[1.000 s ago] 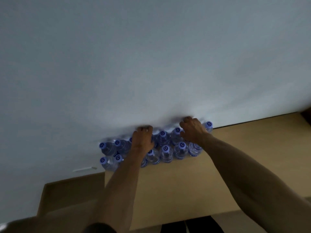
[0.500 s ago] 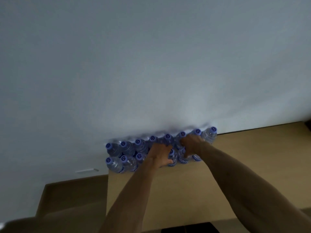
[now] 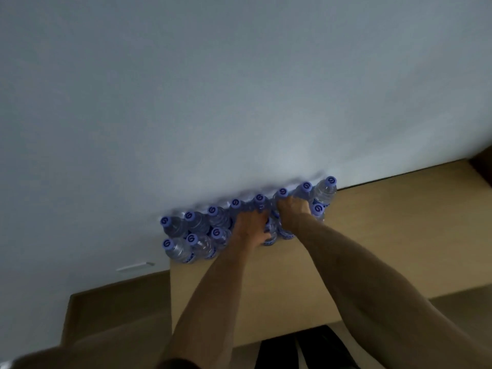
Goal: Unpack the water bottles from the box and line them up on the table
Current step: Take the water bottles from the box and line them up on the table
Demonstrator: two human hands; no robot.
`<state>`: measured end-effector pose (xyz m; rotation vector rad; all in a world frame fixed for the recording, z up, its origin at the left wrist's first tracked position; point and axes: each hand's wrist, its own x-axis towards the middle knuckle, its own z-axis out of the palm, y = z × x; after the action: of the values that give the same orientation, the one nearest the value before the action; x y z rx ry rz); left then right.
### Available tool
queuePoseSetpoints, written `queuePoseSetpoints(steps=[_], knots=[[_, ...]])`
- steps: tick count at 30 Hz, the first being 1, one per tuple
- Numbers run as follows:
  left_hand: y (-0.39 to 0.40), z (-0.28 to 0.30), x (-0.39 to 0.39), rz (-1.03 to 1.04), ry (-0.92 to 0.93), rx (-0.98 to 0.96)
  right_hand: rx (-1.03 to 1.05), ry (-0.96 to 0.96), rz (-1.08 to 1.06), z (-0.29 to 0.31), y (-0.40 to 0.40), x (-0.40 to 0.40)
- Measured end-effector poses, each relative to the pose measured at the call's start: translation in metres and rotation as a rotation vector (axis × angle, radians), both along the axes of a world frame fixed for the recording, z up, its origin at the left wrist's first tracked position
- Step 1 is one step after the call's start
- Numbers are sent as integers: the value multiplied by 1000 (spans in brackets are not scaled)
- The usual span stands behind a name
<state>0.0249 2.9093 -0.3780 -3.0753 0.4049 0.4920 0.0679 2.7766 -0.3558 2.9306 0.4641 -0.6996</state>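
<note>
2 rows of clear water bottles (image 3: 198,222) with blue caps stand upright at the far edge of the tan table (image 3: 372,249), against the pale wall (image 3: 239,89); the back row runs the longer. In the head view, the left hand (image 3: 251,227) reaches into the front row, fingers curled among the bottles, the grip blurred. The right hand (image 3: 292,207) lies just beside it, fingers curled over a back-row bottle. A brown cardboard box (image 3: 117,312) sits lower left, beside the table.
</note>
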Motion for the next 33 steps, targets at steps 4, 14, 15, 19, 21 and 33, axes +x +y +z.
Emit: queuePoseSetpoints(steps=[4, 14, 15, 19, 21, 33], knots=[[2, 10, -7, -12, -59, 4, -31, -54, -30, 7, -12, -15], [8, 2, -2, 121, -8, 65, 10, -77, -24, 0, -73, 9], [5, 0, -2, 135, -7, 76, 46, -93, -21, -1, -75, 11], [5, -11, -4, 138, 87, 94, 107, -78, -16, -3, -75, 11], [6, -19, 0, 114, 84, 120, 122, -74, -1, -5, -74, 6], [53, 21, -59, 287, -172, -94, 11, -92, 139, 28, -39, 3]])
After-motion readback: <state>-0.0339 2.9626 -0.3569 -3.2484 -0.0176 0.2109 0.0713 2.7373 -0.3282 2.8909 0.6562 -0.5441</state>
